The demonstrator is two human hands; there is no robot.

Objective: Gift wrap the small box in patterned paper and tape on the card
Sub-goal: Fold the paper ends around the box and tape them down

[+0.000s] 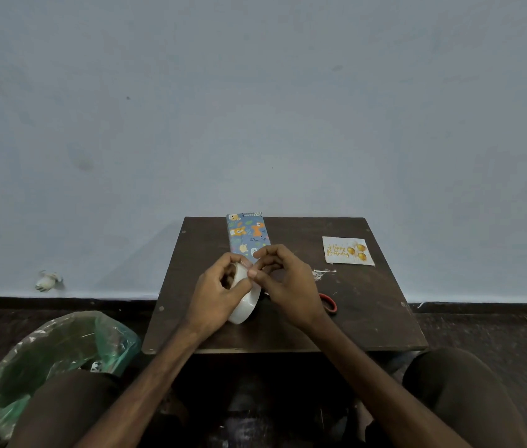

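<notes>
Bin: plastic bin lined with a green bag [61,350] on the floor left of the table, well apart from the work.
Wall base: small white object [47,281] on the floor by the wall, too blurred to identify.
Table: dark wooden top [368,318], back edge against the wall.
Scissors: red handle [330,303] shows beside the right wrist, the rest is hidden by that hand.
Scraps: whitish tape bits [320,273] between the right hand and the card.
Card: "Happy Birthday" card [347,250] lies flat, face up, right side of the table, apart from the box.
Tape roll: clear roll [246,302] held on edge above table centre, blocks the view of the box's near end.
Left hand: left hand [220,295] grips the roll, fingers curled into the core, thumb on the outside.
Right hand: right hand [284,286] pinches at the roll's top rim with thumb and forefinger, other fingers curled.
Box: wrapped box [247,234], blue animal-print paper, lies flat just beyond the hands, left of centre.
Box axis: long axis runs away from the person toward the wall, the far end reaches the table's back edge and the near end sits slightly to the right.
</notes>
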